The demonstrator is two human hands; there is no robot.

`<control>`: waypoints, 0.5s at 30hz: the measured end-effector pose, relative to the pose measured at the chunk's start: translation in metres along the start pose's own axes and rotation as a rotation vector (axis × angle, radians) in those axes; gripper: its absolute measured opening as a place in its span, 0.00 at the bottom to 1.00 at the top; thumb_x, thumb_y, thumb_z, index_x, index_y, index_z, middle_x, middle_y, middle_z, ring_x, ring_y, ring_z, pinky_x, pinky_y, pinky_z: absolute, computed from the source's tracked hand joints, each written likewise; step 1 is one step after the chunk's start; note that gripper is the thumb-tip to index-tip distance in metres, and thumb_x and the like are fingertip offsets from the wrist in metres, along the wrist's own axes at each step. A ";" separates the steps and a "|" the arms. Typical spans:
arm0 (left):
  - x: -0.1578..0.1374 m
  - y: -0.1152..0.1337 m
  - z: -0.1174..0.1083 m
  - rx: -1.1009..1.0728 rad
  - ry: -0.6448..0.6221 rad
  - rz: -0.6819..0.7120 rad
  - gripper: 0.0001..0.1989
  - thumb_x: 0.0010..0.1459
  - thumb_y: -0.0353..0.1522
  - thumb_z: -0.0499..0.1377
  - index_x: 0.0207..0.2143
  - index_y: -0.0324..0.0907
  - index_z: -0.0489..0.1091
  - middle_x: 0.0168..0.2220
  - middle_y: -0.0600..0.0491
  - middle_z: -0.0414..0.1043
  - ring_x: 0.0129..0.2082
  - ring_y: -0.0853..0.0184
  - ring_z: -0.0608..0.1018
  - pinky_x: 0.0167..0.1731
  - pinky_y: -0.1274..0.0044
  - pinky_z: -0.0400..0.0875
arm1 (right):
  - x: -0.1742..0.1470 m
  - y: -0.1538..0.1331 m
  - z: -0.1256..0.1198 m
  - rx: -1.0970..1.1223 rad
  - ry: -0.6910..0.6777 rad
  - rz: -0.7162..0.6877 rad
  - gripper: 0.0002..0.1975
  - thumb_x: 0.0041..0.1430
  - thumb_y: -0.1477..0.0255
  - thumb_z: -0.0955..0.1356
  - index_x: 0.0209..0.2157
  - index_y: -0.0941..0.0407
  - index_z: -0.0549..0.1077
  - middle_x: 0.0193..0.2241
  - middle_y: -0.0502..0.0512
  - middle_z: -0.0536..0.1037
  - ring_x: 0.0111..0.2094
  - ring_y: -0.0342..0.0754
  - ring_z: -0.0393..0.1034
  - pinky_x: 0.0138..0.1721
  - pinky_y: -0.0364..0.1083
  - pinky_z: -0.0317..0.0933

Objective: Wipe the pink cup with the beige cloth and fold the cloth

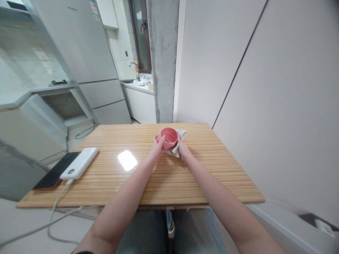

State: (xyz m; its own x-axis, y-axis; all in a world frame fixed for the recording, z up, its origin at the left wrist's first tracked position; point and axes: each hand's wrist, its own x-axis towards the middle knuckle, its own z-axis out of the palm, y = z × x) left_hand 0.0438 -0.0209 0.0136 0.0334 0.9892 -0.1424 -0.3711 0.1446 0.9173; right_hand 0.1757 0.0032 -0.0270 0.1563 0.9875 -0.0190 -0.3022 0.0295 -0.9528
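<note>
A pink bowl (170,137) is tilted toward me above the far middle of the wooden table, its inside showing. My left hand (158,145) grips the bowl's left side, thumb over the rim. On the other side, my right hand (182,146) is closed on a pale cloth (174,151), which is pressed against the bowl's right side. Part of the cloth sticks out behind the bowl and below it. The fingers of my right hand are partly hidden by the cloth and bowl.
The wooden table (212,169) carries a white power bank (79,163) with a cable (57,201) over the front edge, beside a dark flat slab (57,171) at the left. A wall panel (265,106) runs along the right. Beyond stand a fridge (79,46) and a sink counter (140,98).
</note>
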 end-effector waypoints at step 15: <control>-0.002 0.009 -0.004 0.087 -0.173 -0.031 0.25 0.54 0.46 0.60 0.51 0.46 0.66 0.45 0.47 0.73 0.34 0.66 0.77 0.30 0.75 0.75 | 0.001 -0.015 -0.011 0.057 0.061 -0.106 0.19 0.56 0.55 0.64 0.38 0.54 0.76 0.36 0.51 0.82 0.44 0.47 0.74 0.48 0.46 0.65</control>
State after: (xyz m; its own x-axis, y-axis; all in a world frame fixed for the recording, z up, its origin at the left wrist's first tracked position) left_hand 0.0366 -0.0220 0.0203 0.2056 0.9723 -0.1114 -0.2863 0.1686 0.9432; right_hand 0.1907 0.0026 -0.0162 0.2460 0.9674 0.0606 -0.3333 0.1432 -0.9319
